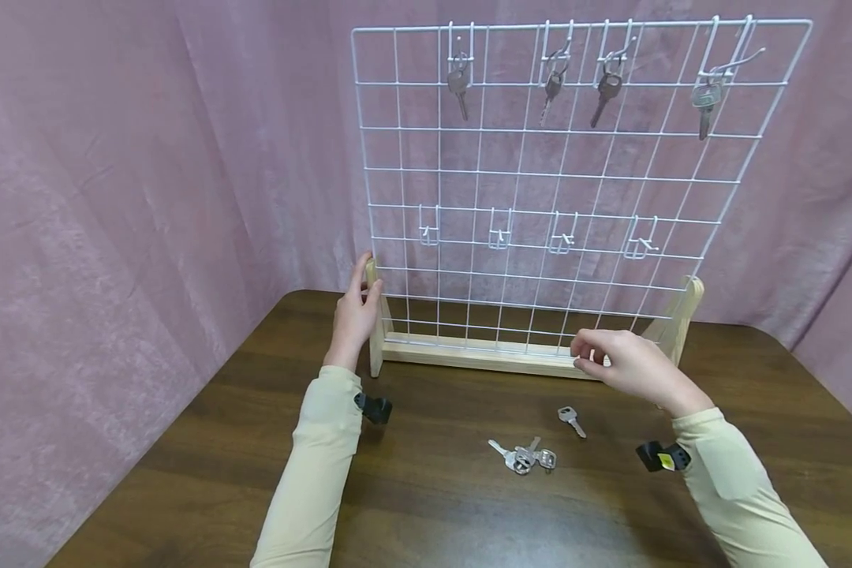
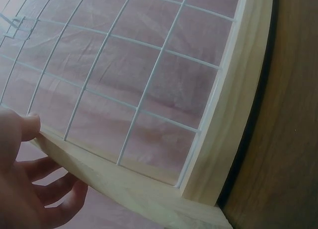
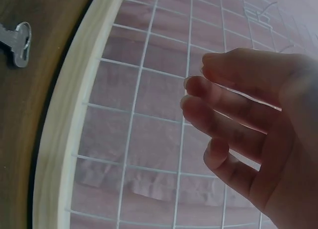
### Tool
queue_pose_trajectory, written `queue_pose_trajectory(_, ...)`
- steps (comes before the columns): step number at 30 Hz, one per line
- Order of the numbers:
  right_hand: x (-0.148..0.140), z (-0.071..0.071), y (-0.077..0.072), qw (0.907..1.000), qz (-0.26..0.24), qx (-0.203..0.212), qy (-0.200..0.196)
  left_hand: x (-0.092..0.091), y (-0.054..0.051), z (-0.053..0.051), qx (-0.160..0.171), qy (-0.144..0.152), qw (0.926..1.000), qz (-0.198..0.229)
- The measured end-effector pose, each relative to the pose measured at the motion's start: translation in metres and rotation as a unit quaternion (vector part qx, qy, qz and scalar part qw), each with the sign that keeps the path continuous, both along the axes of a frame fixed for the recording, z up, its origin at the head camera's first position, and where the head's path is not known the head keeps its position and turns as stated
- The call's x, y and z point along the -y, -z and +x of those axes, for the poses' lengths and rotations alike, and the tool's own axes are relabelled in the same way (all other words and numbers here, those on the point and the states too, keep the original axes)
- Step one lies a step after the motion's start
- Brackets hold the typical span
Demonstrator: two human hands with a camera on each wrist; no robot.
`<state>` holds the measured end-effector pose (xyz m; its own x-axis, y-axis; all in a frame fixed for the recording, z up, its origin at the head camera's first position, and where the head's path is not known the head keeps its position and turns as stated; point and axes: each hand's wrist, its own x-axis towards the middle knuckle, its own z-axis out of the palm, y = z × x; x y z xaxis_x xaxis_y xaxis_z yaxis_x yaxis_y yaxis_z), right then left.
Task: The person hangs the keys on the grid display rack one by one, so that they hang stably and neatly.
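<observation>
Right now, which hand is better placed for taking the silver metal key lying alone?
Probably the right hand: empty and nearer the key; the left hand holds the pale wooden stand.

The left arm [image 1: 323,465] reaches forward, its left hand [image 1: 356,317] raised, thumb apart from the bent fingers. The right arm [image 1: 741,493] angles inward from the right; its right hand [image 1: 632,361] hangs palm inward, fingers loosely curled and slightly spread. Long sleeves cover both arms to the wrists.

The head view looks forward and down at the white rectangular wire grid [image 1: 518,173]; both wrist views share it, nearer.
</observation>
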<state>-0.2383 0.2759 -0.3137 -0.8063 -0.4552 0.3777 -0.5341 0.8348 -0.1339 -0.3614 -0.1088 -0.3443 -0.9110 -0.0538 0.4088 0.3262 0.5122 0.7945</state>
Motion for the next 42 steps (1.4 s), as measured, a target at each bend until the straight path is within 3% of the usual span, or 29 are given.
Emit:
queue_pose_trajectory(3,0.001,-0.003,0.006,0.9996,0.005,0.021,-0.019,0.001,0.0,0.0,0.0,0.001,1.0,0.0)
queue_pose_trajectory(6,0.002,-0.006,0.013,0.9954,0.022,0.072,-0.06,0.001,0.0,-0.001,-0.001,0.0,1.0,0.0)
queue_pose_trajectory(11,0.001,-0.012,0.029,0.9755,0.049,0.166,-0.136,0.001,-0.001,-0.002,0.001,0.002,1.0,0.001)
queue_pose_trajectory(15,0.004,-0.018,0.041,0.9642,0.062,0.213,-0.146,0.001,-0.002,-0.003,-0.002,-0.001,1.0,0.006)
queue_pose_trajectory(19,0.005,-0.02,0.05,0.9627,0.066,0.226,-0.133,0.0,-0.002,-0.002,-0.004,-0.003,1.0,0.007)
queue_pose_trajectory(26,0.005,-0.022,0.058,0.968,0.06,0.207,-0.128,-0.001,-0.002,-0.003,-0.004,-0.001,1.0,-0.001)
queue_pose_trajectory(36,0.002,-0.024,0.063,0.9632,0.035,0.236,-0.124,-0.001,-0.002,0.0,0.005,0.003,1.0,0.003)
queue_pose_trajectory(42,-0.001,-0.026,0.065,0.9637,0.023,0.232,-0.129,0.0,-0.002,0.0,0.006,0.004,1.0,0.003)
